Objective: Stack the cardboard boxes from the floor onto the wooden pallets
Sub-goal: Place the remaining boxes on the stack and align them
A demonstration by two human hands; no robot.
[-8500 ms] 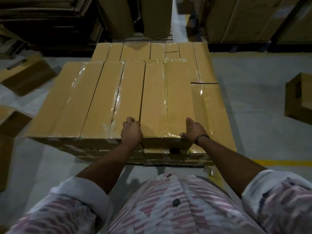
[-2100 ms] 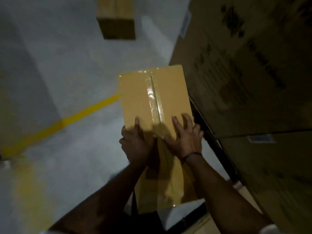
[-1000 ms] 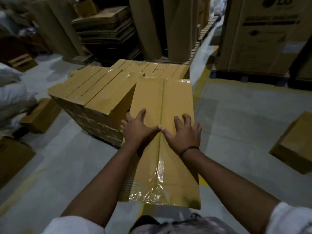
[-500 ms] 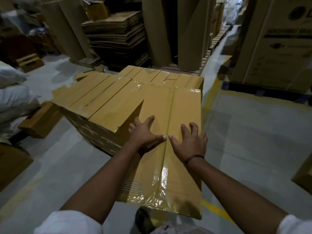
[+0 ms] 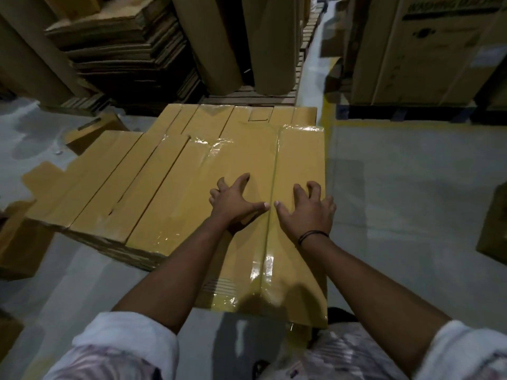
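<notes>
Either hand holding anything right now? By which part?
Neither hand has a closed grip. The left hand and right hand press with spread fingers on the top face of the taped cardboard box, one on each side of its centre tape seam.

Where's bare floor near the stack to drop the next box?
Right of the stack, the floor is bare between the end box, the yellow line and a lone box at the right edge. Left is crowded with loose boxes; rolls and flat cardboard crowd behind.
</notes>
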